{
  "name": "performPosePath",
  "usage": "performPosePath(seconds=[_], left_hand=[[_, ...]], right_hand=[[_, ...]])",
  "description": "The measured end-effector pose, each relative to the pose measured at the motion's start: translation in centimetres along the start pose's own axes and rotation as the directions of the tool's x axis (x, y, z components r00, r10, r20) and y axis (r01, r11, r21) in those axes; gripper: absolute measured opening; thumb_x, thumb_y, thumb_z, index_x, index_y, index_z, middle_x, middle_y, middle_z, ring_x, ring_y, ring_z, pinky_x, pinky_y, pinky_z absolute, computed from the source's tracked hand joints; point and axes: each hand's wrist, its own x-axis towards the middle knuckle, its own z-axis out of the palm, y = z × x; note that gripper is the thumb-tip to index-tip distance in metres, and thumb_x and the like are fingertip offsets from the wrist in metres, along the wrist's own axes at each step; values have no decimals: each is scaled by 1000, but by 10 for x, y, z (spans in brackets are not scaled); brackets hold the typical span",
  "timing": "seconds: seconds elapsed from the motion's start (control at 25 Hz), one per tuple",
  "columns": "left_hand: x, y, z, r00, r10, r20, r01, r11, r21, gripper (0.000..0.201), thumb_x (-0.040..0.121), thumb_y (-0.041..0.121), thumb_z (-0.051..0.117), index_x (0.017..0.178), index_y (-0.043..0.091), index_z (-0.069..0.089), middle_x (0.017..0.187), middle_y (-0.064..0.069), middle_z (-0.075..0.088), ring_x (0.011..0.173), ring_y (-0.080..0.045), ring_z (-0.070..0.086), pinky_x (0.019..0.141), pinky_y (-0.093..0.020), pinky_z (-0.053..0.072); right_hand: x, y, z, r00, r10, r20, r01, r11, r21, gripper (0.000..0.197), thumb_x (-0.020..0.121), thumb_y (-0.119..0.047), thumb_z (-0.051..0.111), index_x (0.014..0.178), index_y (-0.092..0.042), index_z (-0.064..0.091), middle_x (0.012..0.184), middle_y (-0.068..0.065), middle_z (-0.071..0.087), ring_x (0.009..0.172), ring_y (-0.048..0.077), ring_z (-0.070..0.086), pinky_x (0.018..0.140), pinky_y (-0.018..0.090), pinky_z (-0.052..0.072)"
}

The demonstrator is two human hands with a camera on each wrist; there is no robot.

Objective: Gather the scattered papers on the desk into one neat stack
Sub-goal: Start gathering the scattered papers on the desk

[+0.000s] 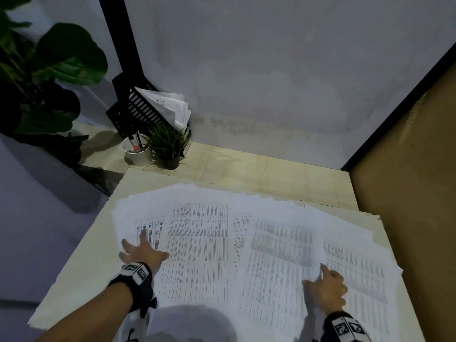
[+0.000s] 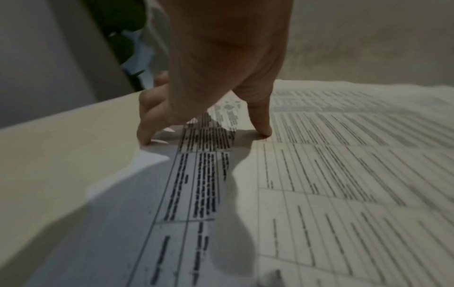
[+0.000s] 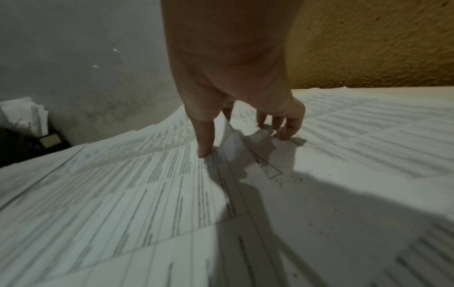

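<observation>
Several white sheets printed with tables [image 1: 197,243] lie fanned and overlapping across the pale desk [image 1: 271,174]. My left hand [image 1: 142,250] is at the left end of the spread. Its spread fingertips [image 2: 145,139] press down on the leftmost sheet [image 2: 123,213] near that sheet's edge. My right hand [image 1: 318,277] is at the right of the spread, and its thumb [image 3: 203,151] rests on top of a sheet [image 1: 283,255]. That sheet's edge [image 3: 230,139] is lifted, with the curled fingers [image 3: 285,134] just behind it. More sheets [image 1: 357,267] lie to the right.
A black file rack with papers [image 1: 148,109], a white cup of pens [image 1: 138,154] and a small potted plant [image 1: 167,146] stand at the desk's back left corner. A large leafy plant [image 1: 49,70] is beyond the left edge. A brown wall [image 1: 407,193] bounds the right side.
</observation>
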Motion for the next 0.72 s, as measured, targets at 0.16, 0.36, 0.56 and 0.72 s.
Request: performPosePath(seconds=[0.16,0.36,0.56,0.72], left_hand=[[6,-6,-8,997,-75,2,75,986,-147,106,66,13,79,145,10,9,147,-25,12,131,-43,23,109,-48,28],[1,-6,-5,997,60,51,-57,997,-60,75,75,18,70,139,15,32,146,-21,21,131,-40,23,104,-45,31],[-1,-10,-5,956,235,175,-250,966,67,68,78,34,65,138,26,34,150,-10,19,135,-34,20,108,-38,26],[-8,-8,-4,948,254,193,-264,964,28,74,78,36,66,141,20,31,150,-8,22,136,-34,22,111,-40,25]], right_hand=[[-3,-11,4,996,83,-23,-77,979,187,84,71,-16,77,136,-6,25,138,27,29,120,46,38,93,54,42],[-3,-24,14,982,-113,149,52,932,360,58,74,-2,71,126,3,44,122,24,58,110,40,56,92,43,49],[-42,-55,14,857,-377,352,103,793,600,40,70,4,73,104,-7,56,88,2,65,77,13,62,51,11,49],[-60,-87,46,778,-382,499,30,816,577,42,70,2,74,107,7,55,92,6,69,80,18,66,60,21,53]])
